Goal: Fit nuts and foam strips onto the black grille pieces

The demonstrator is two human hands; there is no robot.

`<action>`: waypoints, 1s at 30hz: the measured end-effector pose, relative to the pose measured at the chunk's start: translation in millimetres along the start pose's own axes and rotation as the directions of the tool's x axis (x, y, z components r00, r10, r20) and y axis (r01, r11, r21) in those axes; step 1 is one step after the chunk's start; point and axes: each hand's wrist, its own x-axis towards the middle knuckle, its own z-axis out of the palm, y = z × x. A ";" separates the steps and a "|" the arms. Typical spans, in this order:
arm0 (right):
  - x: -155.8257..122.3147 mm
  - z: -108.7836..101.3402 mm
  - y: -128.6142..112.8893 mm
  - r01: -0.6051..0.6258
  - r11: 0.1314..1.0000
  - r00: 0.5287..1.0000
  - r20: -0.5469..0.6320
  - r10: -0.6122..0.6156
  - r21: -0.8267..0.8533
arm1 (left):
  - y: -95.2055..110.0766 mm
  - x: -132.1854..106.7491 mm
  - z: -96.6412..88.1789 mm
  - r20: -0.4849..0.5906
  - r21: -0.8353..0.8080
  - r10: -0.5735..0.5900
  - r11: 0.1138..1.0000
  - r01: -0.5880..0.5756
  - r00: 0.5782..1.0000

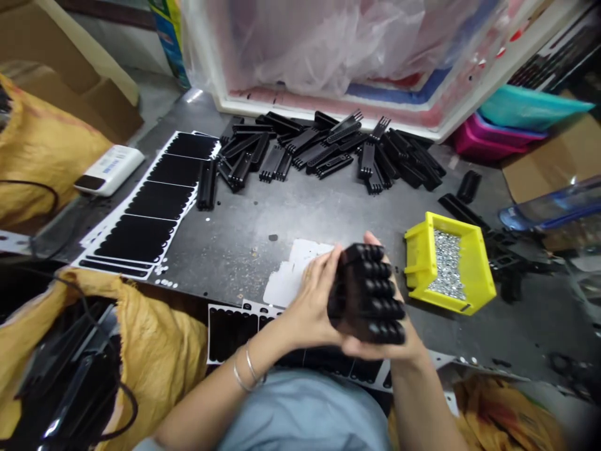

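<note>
Two-handed clamp, front and centre

Look at the right of the worktop (244,213): a yellow plastic parts bin (475,270) sits there, its floor heaped with small silver metal pieces (447,266), too small to name exactly. Down on the left, a yellow woven sack (157,351) lies open beside the person, with black parts (66,382) bundled inside it. A second yellow woven sack (42,147) bulges at the far left. Beyond the worktop's far right corner, a teal tub (530,106) rests on a pink plastic tub (481,143).

And now the hands, and they are together! The left hand (312,300), two thin bangles (246,369) at its wrist, presses flat against one side of a stack of black comb-shaped parts (369,294). The right hand (370,349) cups the stack from beneath, its fingertips (373,238) curling up around the far side. Between them the stack is clamped firmly, a row of rounded black ends facing right, held just above the worktop's front edge.

Under the hands lies a sheet of black strips on white backing (232,332), with a white paper scrap (295,275) just beside them. Further up, a loose pile of black comb-shaped parts (328,147) is spread across the metal, next to a long sheet of black strips (145,213).
</note>
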 end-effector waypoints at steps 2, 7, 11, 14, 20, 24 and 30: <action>25.7 8.2 -8.5 0.026 0.989 0.999 0.033 -0.022 -0.143 | -8.2 -9.6 -6.5 0.021 0.134 -0.107 0.986 0.103 0.994; 54.9 38.2 -1.3 0.133 0.890 0.957 0.291 -0.001 -0.435 | -38.1 -48.1 -60.7 -0.021 0.407 -0.349 0.853 0.327 0.937; 30.9 33.0 13.6 0.029 0.886 0.970 0.226 0.086 -0.464 | -35.4 -54.1 -72.8 0.012 0.390 -0.329 0.871 0.299 0.944; 15.2 29.9 22.7 -0.139 0.858 0.984 0.028 0.175 -0.495 | -25.7 -35.6 -52.1 0.030 0.401 -0.252 0.890 0.219 0.967; 19.6 51.3 35.4 -0.087 0.881 0.986 0.088 0.144 -0.464 | -23.7 -8.6 -27.2 0.117 0.477 -0.136 0.877 0.064 0.984; -3.1 22.6 28.4 -0.139 0.960 0.990 -0.056 0.130 -0.243 | -24.1 -38.2 -60.4 -0.047 0.357 -0.196 0.912 0.200 0.980; -65.9 -10.9 14.8 -0.200 0.952 0.979 -0.091 0.183 -0.232 | -14.5 -100.5 -98.1 -0.084 0.371 -0.410 0.833 0.411 0.908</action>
